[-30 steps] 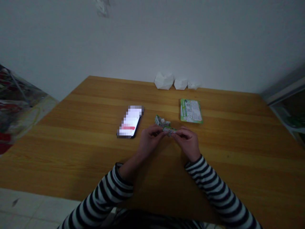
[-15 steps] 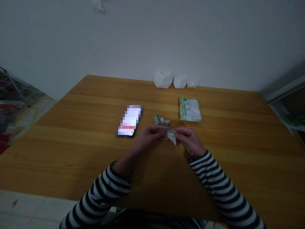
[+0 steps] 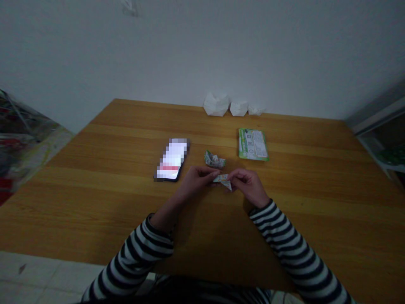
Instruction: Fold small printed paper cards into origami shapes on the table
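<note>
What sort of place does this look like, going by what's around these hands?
Probably an ordinary indoor room, perhaps at home: a wooden table stands against a plain white wall, with a pale tiled floor below and a smartphone lying on the table.

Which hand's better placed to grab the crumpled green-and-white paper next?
Left, probably. Both hands pinch the folded paper strip, but the left hand lies closer, its fingertips just below the crumpled green-and-white paper. The right hand sits farther off, beyond the strip.
</note>
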{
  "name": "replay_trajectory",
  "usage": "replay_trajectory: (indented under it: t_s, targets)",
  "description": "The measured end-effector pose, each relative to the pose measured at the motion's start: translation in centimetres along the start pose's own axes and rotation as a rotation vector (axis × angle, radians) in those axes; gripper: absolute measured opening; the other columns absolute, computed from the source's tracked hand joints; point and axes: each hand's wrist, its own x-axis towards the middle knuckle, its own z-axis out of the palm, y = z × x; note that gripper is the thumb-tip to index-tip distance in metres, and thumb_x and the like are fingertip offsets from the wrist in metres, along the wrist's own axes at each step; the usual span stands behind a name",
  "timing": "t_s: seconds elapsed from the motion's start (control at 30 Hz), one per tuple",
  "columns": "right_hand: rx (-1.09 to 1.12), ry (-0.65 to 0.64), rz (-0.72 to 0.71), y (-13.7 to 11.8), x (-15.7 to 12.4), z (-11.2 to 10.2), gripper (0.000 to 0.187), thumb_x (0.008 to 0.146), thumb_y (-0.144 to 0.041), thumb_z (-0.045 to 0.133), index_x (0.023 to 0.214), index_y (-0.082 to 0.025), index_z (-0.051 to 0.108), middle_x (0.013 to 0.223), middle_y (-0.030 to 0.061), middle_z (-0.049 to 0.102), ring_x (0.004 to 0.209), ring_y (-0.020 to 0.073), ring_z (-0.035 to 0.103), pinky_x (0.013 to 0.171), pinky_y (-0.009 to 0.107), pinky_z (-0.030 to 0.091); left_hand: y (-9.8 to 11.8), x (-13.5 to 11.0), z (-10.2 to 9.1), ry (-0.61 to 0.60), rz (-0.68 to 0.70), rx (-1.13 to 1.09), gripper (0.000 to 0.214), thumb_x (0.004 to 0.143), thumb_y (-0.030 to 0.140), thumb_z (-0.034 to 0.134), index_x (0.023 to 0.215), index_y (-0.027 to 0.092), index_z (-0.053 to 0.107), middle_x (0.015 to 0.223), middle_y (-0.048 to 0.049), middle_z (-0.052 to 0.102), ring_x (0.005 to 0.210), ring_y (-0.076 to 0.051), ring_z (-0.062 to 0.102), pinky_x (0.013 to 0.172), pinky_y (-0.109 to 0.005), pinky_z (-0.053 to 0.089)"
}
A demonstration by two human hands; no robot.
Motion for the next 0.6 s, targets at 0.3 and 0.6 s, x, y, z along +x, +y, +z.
replay_trajectory:
  t_s: [0.3,0.6]
  targets:
    - [-0.132,0.049,-0.069,0.4,0.2,0.0,0.029,0.09,-0.044,0.064,0.106,-0.022,0.073,0.076,0.0013,0.073,0.066,0.0152,0.068,0.058,0.024,0.053,-1.2,-0.2,1.4,-0.002,-0.05,0.273,0.022,0.077,0.035,0.074,0.075,0.013,0.079,0.065,-0.0082,0.076,0.054,-0.016,0.066,0.053,-0.023,0.047]
    - [-0.1,-0.007,0.075,0.6,-0.3,0.8,0.035,0.081,-0.052,0.072,0.076,-0.017,0.072,0.058,0.0013,0.07,0.047,0.0132,0.065,0.045,0.022,0.054,-1.4,-0.3,1.3,0.075,0.083,0.391,0.029,0.078,0.04,0.074,0.066,0.013,0.073,0.06,-0.0069,0.071,0.053,-0.015,0.062,0.047,-0.021,0.042]
